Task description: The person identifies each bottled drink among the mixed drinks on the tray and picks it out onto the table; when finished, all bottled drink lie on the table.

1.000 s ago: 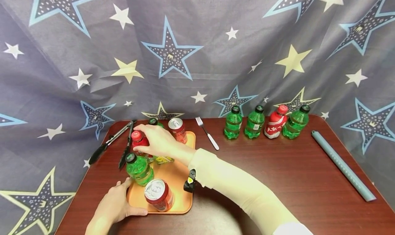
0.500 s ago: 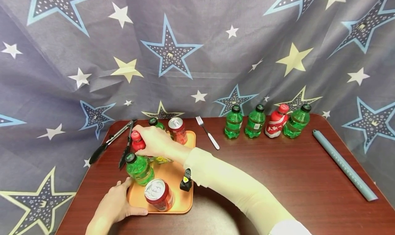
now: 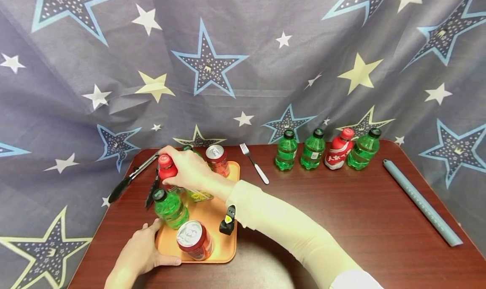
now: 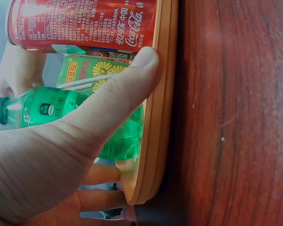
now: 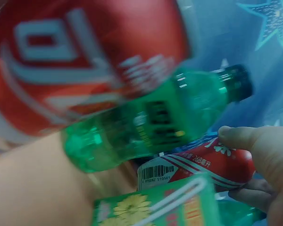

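My right hand [image 3: 187, 167] grips a red-capped Coca-Cola bottle [image 3: 166, 166] over the far left part of the orange tray [image 3: 222, 223]. In the right wrist view, the bottle's red label [image 5: 203, 165] shows between thumb and fingers. My left hand [image 3: 138, 249] holds the tray's near left corner, its thumb along the front rim and its fingers at the left side. Beside it on the tray stand a green bottle [image 3: 171, 209] and a cola can [image 3: 196, 241]. A green carton with yellow flowers [image 4: 92, 73] stands farther in, partly hidden by my right hand in the head view.
Another can [image 3: 217, 160] and green bottle [image 5: 146, 125] stand at the tray's back. Black-ended tongs [image 3: 138, 173] lie left, a fork [image 3: 255, 164] right. Along the back stand several bottles, including a red one [image 3: 338, 149]. A grey-blue stick [image 3: 421, 202] lies far right.
My right hand has closed round the red-capped bottle and raised it slightly, moving a little left. The left hand stays at the tray's corner.
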Demonstrator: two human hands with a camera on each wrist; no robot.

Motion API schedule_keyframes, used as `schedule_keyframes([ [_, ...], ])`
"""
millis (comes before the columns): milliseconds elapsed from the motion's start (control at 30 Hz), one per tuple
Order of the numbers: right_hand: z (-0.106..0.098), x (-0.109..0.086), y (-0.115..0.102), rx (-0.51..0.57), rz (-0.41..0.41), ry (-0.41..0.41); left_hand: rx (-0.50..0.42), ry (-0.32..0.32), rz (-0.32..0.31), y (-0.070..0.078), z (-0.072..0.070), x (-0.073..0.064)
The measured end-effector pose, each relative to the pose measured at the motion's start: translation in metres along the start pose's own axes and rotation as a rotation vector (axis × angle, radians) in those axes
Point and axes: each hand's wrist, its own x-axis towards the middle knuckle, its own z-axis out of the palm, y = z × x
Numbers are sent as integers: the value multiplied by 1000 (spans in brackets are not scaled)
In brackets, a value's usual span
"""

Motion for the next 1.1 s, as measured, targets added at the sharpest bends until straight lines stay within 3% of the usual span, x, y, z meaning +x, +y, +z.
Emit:
schedule_keyframes([
  [600,-58,0,-6,241,-122,131,11,-3,6,-3,0,0],
  [967,-93,-24,22,421,-215,232,-6,-4,-3,-4,1,1],
  [1100,-106,-37,35,426,-232,251,-3,-2,-3,-4,0,1],
])
